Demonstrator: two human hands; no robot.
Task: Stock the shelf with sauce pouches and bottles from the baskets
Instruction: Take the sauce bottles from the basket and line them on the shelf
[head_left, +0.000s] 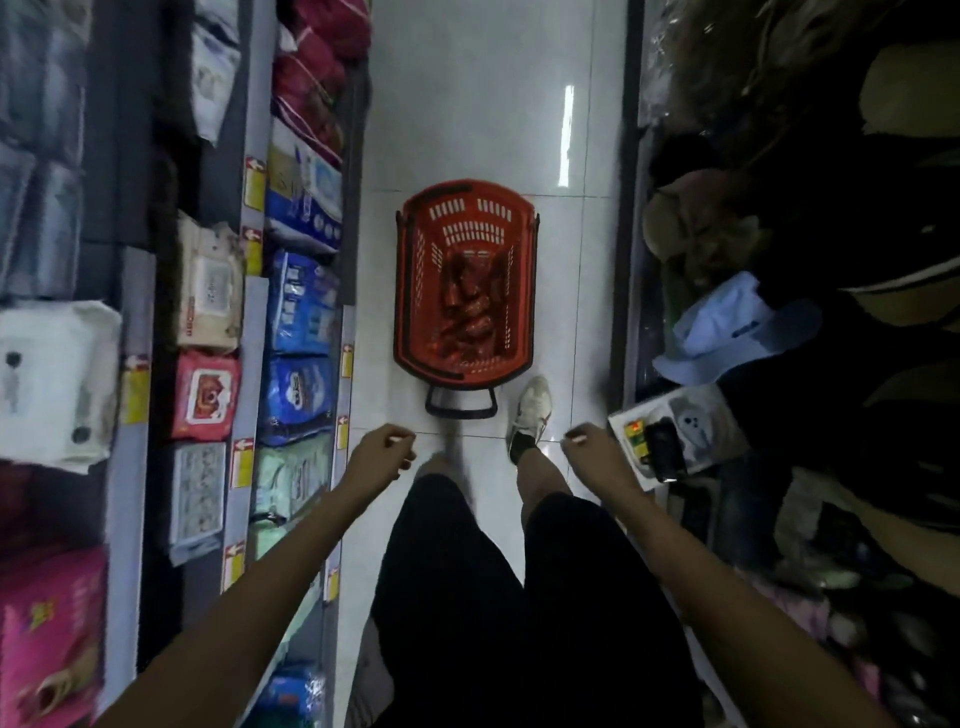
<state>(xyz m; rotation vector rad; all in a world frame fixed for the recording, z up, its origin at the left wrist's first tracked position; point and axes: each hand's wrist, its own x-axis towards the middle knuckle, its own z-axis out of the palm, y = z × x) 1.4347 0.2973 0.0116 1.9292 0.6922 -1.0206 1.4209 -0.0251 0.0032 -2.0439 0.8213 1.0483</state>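
Note:
A red plastic basket (415, 291) stands on the white tiled aisle floor ahead of my feet, its black handle (461, 408) lying toward me. Several red sauce pouches (467, 306) lie piled inside it. My left hand (382, 454) hangs in front of me, below and left of the handle, fingers loosely curled, holding nothing. My right hand (592, 452) hangs at the same height to the right, also loosely curled and empty. Neither hand touches the basket.
Shelves on the left (249, 322) hold packs of wipes and diapers with yellow price tags. The right side holds dark goods, a light blue hat (727, 332) and boxed items. My white shoe (532, 410) is just right of the basket handle. The aisle is narrow.

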